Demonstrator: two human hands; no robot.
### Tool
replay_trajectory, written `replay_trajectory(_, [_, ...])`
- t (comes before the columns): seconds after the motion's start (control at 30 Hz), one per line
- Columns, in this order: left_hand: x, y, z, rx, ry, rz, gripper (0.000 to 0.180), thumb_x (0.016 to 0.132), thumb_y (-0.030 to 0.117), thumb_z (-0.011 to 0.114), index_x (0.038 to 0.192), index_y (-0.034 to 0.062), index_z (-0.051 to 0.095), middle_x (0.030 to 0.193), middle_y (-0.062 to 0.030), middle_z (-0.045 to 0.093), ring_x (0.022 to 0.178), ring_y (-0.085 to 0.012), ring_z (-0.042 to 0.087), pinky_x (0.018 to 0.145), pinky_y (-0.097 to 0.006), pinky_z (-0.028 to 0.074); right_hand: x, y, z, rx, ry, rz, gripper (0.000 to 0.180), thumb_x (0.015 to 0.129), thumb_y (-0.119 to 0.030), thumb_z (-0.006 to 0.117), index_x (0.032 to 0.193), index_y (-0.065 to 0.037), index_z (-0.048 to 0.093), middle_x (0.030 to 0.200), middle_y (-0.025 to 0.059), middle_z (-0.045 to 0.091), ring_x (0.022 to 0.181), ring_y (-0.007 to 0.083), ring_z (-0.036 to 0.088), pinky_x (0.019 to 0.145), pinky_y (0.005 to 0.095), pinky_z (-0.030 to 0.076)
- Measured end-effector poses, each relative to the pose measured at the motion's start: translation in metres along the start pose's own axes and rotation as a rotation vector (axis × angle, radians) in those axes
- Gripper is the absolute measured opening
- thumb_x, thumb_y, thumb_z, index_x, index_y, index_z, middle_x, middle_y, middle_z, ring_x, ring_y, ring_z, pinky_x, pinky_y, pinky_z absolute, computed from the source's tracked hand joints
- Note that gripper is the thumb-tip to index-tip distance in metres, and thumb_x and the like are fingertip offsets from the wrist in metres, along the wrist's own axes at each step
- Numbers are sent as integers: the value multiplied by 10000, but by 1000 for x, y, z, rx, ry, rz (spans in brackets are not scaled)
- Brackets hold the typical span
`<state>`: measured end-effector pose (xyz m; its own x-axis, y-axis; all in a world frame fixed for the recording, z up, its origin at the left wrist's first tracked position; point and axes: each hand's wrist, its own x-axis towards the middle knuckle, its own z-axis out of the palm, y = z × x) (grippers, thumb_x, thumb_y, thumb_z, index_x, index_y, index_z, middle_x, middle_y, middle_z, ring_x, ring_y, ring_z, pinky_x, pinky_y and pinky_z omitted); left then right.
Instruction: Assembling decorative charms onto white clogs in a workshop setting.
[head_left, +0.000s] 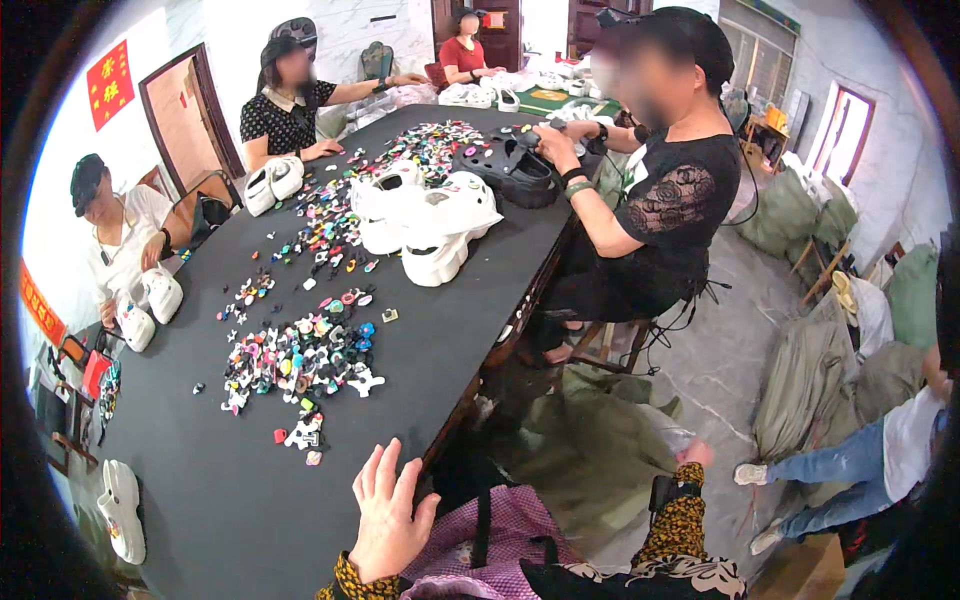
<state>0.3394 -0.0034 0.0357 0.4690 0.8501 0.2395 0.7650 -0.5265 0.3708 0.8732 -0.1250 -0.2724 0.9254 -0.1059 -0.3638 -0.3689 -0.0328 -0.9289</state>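
Observation:
My left hand reaches over the near edge of the black table, fingers spread and holding nothing. Whether it touches the tabletop I cannot tell. Beyond its fingertips lies a heap of small colourful shoe charms, with a few loose ones at its near side. Off to the right, beside the table and above the floor, is my right hand, small and partly hidden past its patterned sleeve and black wristband; its fingers do not show clearly. A pink-and-purple checked cloth lies across my lap.
White clogs stand mid-table; one white clog lies at the left edge. A co-worker on the right handles dark grey clogs. Other people sit along the far side. Green sacks and a standing person's legs are at right.

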Motion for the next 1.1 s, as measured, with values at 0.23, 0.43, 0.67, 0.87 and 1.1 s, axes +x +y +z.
replay_trajectory(0.23, [16,15,1,-135,-14,94,464,743,122,698,1163,13,533,1359,-218,391,1256,-398,362,1021,-478,315,-4,-43,-14,24,-60,-267,112,776,-73,505,862,-58,576,651,22,512,511,146,485,415,303,407])
replay_trajectory(0.43, [30,26,0,-191,-2,246,464,748,130,704,1162,7,534,1342,-223,410,1223,-391,404,989,-460,346,-63,-119,17,150,-300,-372,110,850,-101,525,950,-55,534,645,5,481,523,125,498,440,304,486])
replay_trajectory(0.67, [45,33,16,-362,-80,266,496,806,180,675,1227,-1,486,1326,-225,429,1201,-379,435,987,-446,367,-154,-217,30,459,-673,-383,125,865,-105,533,979,-55,522,693,18,500,574,146,527,563,407,533])
replay_trajectory(0.87, [52,46,62,-1212,-536,-200,634,946,265,537,1392,-67,231,1342,-206,437,1142,-239,517,942,-356,448,-223,-293,27,709,-1080,-436,142,898,-164,528,1010,-80,551,842,19,592,729,162,577,740,509,521])
replay_trajectory(1.1, [82,79,44,-2140,-888,-430,771,884,635,406,1398,73,291,1363,-198,421,1244,-373,419,993,-555,369,-325,-344,5,874,-1237,-485,268,939,-207,464,1146,-55,541,1036,116,619,884,286,623,630,572,516])
